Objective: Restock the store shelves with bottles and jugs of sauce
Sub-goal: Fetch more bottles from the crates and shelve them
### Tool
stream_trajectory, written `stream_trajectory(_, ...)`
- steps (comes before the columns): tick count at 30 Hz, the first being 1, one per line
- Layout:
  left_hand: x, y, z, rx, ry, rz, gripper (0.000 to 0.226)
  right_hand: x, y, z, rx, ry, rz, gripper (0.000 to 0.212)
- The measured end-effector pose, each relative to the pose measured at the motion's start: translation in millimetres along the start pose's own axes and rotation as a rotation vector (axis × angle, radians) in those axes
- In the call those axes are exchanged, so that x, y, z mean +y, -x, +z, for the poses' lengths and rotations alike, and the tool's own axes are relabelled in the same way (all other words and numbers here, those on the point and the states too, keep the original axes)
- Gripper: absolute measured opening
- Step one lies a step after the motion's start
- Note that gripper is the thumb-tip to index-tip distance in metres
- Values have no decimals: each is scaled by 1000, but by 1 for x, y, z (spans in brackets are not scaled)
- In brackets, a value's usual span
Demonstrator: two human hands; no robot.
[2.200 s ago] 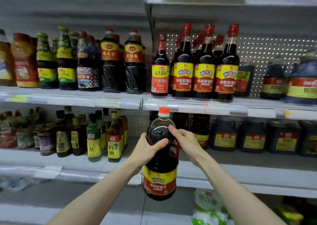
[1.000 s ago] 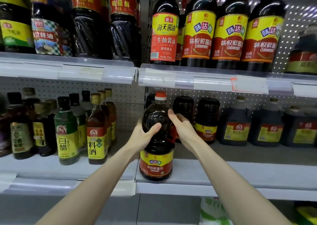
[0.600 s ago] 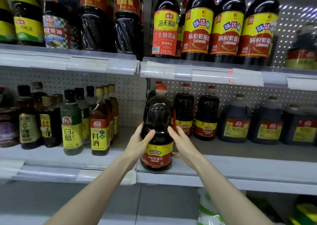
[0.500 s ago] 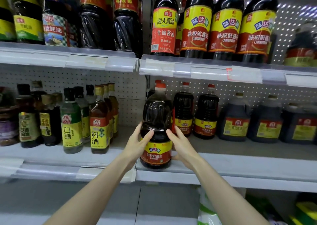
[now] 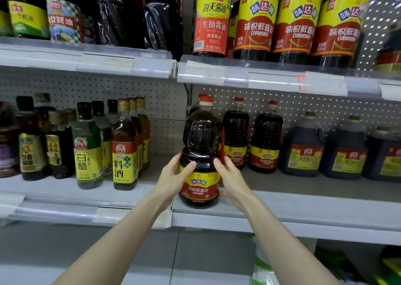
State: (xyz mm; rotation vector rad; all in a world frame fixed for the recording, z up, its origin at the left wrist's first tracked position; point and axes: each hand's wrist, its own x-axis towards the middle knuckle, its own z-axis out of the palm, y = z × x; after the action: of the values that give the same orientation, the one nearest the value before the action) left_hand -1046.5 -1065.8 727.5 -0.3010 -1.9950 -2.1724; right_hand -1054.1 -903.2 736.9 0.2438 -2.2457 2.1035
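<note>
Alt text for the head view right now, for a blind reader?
The left hand and right hand grip the sides of a large dark soy sauce jug standing upright at the front of a white shelf. Matching jugs stand behind it to the right; a vinegar bottle and cooking wine bottles stand to its left.

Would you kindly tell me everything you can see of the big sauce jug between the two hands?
The sauce jug looks like clear plastic full of dark liquid, with an orange-red cap, a moulded grip on its shoulder and a yellow-and-red label. It stands upright at the front edge of the lower shelf, held at its sides by the left hand and right hand.
</note>
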Motion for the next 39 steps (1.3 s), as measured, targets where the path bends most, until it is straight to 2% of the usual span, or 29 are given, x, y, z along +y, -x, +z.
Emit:
stream_trajectory(5,-6,-13,1,23,-5,1,31,5,-13,-1,10,-10,4,48)
stream_trajectory(11,-9,-25,2,48,-26,-5,55,10,-29,-1,26,-11,20,52)
stream_trajectory(17,-13,-40,2,52,-50,-12,62,13,-42,0,42,-13,4,50)
stream_trajectory(39,-27,-78,2,59,50,-26,56,22,-85,-1,108,-6,41,52)
